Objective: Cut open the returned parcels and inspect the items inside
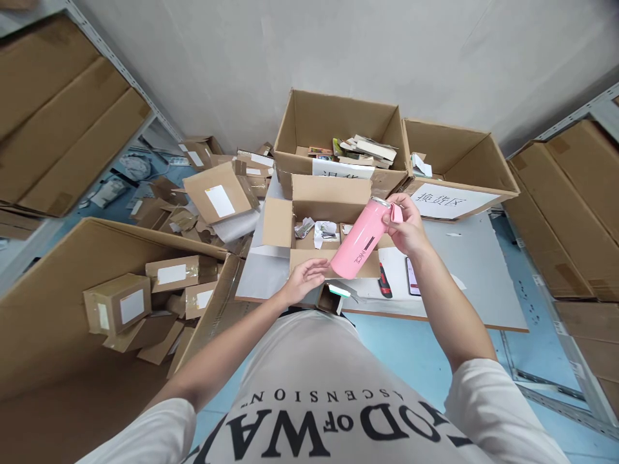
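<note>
A pink bottle (360, 241) with dark lettering is held tilted above the table, its lid end up and to the right. My right hand (409, 225) is closed around the lid and strap at its top. Near the bottle's base, my left hand (305, 280) has its fingers stretched out, holding nothing. Behind the bottle stands an open cardboard box (278, 222) with crumpled white paper (325, 233) inside. A small open carton (329, 300) is at the table's front edge, close to my body, partly cut off by my shirt.
A red and black box cutter (385, 281) and a phone (412, 277) lie on the table (476, 277). Two large cartons, one (294, 122) holding books and another (500, 171) labelled, stand behind. A big carton (43, 283) of small parcels is at left.
</note>
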Demonstrator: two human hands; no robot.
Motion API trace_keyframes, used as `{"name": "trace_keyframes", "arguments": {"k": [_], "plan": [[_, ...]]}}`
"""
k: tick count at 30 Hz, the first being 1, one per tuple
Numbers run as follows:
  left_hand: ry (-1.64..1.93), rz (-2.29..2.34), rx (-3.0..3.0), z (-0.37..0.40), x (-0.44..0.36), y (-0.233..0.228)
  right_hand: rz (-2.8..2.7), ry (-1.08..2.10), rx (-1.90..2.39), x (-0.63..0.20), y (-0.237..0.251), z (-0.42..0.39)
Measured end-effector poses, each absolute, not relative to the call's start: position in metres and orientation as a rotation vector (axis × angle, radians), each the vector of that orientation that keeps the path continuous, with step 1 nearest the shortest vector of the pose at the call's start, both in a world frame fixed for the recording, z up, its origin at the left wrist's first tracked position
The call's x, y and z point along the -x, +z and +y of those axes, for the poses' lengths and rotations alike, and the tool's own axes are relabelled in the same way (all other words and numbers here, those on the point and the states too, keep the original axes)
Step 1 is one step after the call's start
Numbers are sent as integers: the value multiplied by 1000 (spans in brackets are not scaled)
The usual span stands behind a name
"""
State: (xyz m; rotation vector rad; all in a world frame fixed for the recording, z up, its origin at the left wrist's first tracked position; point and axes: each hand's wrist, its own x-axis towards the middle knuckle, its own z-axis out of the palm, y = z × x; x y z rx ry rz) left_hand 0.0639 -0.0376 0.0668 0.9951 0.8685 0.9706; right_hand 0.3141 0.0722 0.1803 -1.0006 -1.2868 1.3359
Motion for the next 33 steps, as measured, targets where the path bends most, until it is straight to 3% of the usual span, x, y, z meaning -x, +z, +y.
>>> {"name": "trace_keyframes", "arguments": {"k": [10,22,33], "plan": [[665,944,-1905,-65,-49,57,-1316,1150,986,-320,182,49],[674,952,-1757,-62,-54,6,-1379,672,1162,-295,107,-102],[762,1003,-1773,-63,-56,6,-1523,494,1198,-302,91,-113]]}}
